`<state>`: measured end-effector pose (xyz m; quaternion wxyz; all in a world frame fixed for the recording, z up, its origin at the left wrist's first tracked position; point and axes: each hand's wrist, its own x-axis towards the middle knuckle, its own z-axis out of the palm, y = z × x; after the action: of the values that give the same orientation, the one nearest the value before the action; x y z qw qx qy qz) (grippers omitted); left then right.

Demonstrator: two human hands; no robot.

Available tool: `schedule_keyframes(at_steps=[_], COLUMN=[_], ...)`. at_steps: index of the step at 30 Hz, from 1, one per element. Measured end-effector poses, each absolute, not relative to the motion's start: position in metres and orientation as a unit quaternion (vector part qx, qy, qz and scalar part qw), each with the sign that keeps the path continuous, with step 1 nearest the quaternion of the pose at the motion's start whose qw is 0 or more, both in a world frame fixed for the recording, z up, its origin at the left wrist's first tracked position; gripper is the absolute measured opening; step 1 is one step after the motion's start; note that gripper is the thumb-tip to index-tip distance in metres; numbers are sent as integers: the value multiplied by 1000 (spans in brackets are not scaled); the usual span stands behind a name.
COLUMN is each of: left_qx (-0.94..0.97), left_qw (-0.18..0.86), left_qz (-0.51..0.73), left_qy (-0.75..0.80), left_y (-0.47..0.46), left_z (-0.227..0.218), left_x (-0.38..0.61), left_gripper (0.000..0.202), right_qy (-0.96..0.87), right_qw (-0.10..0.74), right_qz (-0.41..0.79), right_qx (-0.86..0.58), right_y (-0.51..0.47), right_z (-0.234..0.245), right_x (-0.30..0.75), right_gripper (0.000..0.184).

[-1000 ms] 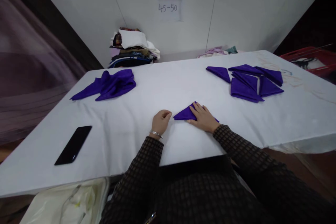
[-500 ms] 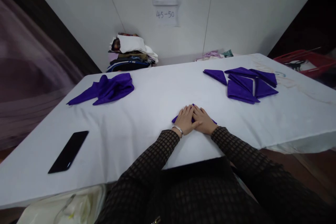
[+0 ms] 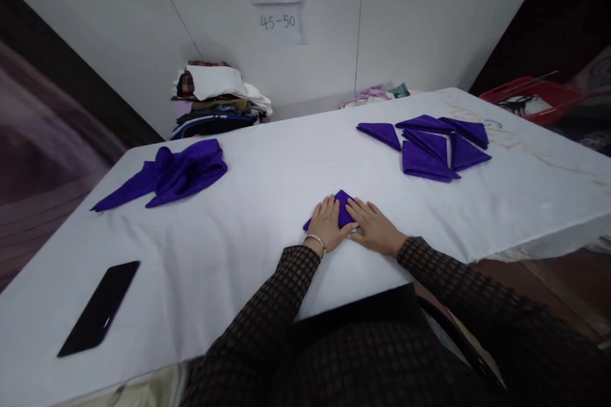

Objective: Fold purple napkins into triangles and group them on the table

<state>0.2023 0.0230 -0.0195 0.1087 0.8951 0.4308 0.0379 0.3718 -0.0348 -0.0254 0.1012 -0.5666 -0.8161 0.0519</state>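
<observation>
- Left hand lies flat, fingers stretched, grasping nothing, on top of the folded purple cloth!
- Right hand, flat and outstretched too, covers the cloth's right side.
- Cloth's peak shows between both hands, one corner poking out left of the left hand.

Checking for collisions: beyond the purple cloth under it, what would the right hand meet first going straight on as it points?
Probably the left hand, whose fingers lie just across the exposed purple cloth; depth leaves exact contact uncertain.
</observation>
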Motion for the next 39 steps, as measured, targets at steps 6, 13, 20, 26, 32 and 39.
schedule_keyframes(at_steps=[6, 13, 20, 26, 32, 39], left_qx=[894, 891, 894, 896, 907, 908], left_qw=[109, 116, 103, 85, 45, 15], left_qz=[28, 21, 33, 34, -8, -24], left_qy=[433, 438, 436, 434, 419, 418], left_y=[22, 21, 23, 23, 26, 27], left_z=[-16, -12, -16, -17, -17, -13], left_x=[203, 204, 204, 204, 201, 202], left_gripper=[86, 86, 86, 84, 69, 64], right_qy=[-815, -809, -809, -799, -815, -816], right_qw=[106, 93, 76, 94, 156, 161], right_qz=[57, 55, 56, 63, 90, 179], right_qx=[-567, -578, -580, -591, -551, -526], right_y=[-58, -81, -110, -106, -37, 10], right_z=[-27, -25, -21, 6, 36, 11], right_x=[389, 399, 407, 398, 341, 325], right_gripper=[78, 73, 65, 69, 81, 80])
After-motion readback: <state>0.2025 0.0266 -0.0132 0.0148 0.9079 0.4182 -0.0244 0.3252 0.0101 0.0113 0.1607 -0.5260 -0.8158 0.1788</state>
